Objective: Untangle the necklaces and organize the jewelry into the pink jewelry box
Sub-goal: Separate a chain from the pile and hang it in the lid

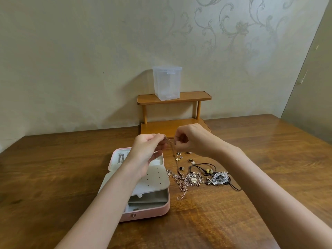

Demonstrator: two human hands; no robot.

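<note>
The pink jewelry box (154, 212) lies open on the wooden table, its white perforated insert (156, 178) tilted over the lower tray. Above it my left hand (147, 151) and my right hand (190, 139) both pinch a thin rose-gold chain (172, 151) that hangs down between them to the table. Its lower end joins a tangled heap of chains (181, 182) right of the box. A black cord necklace (203, 168) and a silver feather pendant (218, 177) lie further right. Small earrings (179, 156) are scattered under my right hand.
A small wooden two-tier shelf (174, 112) stands against the wall behind my hands, with a clear plastic container (167, 83) on its top tier. A silver piece (121, 158) sits in the box lid. The wooden table (269, 159) extends on both sides.
</note>
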